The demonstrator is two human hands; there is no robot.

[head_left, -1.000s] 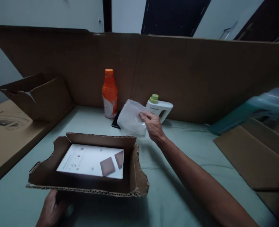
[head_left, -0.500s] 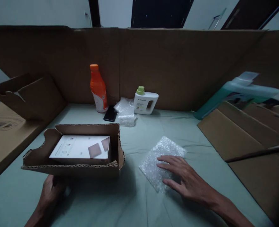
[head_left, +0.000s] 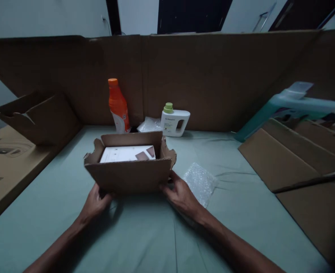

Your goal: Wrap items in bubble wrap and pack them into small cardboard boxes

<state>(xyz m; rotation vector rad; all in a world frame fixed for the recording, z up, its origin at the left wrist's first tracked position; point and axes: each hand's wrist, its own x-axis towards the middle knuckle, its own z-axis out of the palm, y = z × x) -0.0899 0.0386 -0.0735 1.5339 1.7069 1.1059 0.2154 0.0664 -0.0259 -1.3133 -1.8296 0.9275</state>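
An open cardboard box point(head_left: 133, 176) is between my two hands, its near side raised toward me. Inside it lies a white printed carton point(head_left: 119, 153) with brown squares at one end. My left hand point(head_left: 95, 203) grips the box at its lower left corner, some fingers hidden beneath. At the lower right corner, my right hand point(head_left: 181, 193) holds it with the thumb on the front and the other fingers partly out of sight. A folded sheet of bubble wrap point(head_left: 201, 182) lies on the cloth just beyond my right hand.
At the back stand an orange bottle point(head_left: 118, 108) and a white jug with a green cap point(head_left: 173, 122), with more bubble wrap point(head_left: 149, 124) between them. Cardboard boxes point(head_left: 281, 159) and a teal-filled bottle point(head_left: 258, 113) are at right. A flat carton point(head_left: 8, 159) lies left.
The box has moved right and away from me, and tilted. My right hand has left the bubble wrap and taken hold of the box's right corner. The phone is now mostly hidden.
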